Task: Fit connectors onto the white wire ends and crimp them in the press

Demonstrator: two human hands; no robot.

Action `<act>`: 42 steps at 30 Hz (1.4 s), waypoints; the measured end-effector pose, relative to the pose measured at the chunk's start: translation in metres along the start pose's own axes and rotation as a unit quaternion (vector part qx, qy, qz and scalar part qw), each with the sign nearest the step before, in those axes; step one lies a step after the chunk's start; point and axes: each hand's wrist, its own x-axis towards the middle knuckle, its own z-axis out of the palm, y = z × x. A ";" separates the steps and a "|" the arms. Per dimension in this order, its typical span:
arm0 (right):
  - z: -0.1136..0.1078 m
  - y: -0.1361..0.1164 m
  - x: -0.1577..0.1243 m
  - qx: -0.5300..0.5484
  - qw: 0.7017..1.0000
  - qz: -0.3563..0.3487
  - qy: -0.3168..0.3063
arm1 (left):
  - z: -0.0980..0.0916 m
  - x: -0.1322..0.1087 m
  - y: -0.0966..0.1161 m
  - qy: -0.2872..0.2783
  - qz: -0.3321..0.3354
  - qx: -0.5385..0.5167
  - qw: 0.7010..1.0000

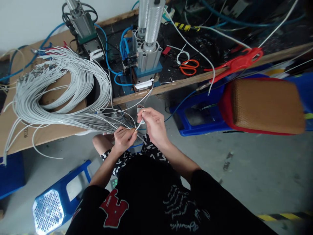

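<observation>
Along the worktop, the work looks mid-course: one piece is in hand and many wait. Its wooden front edge stops short of the hands, leaving a gap above the lap. Cardboard at the left end carries a large bundle of white cables; whether any are finished cannot be told. Their loose tails trail past the cardboard's near edge, crowding the left side. Beyond the front edge, rightward, room opens until the blue stool. A press stands at that edge, just beyond the hands. The right hand and left hand both have fingers pinched on a white cable, its end at the right fingertips, apparently still being prepared.
</observation>
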 end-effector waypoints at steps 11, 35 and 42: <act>-0.076 0.097 -0.060 0.038 0.945 0.301 0.119 | 0.003 -0.042 -0.004 -0.254 -0.073 0.111 0.958; -0.006 0.096 0.001 -0.645 0.680 0.038 -0.348 | -0.060 -0.049 -0.016 0.322 -0.443 0.019 0.837; 0.010 0.159 0.004 -0.485 0.781 -0.002 -0.393 | -0.027 -0.049 -0.037 0.361 -0.552 -0.186 0.729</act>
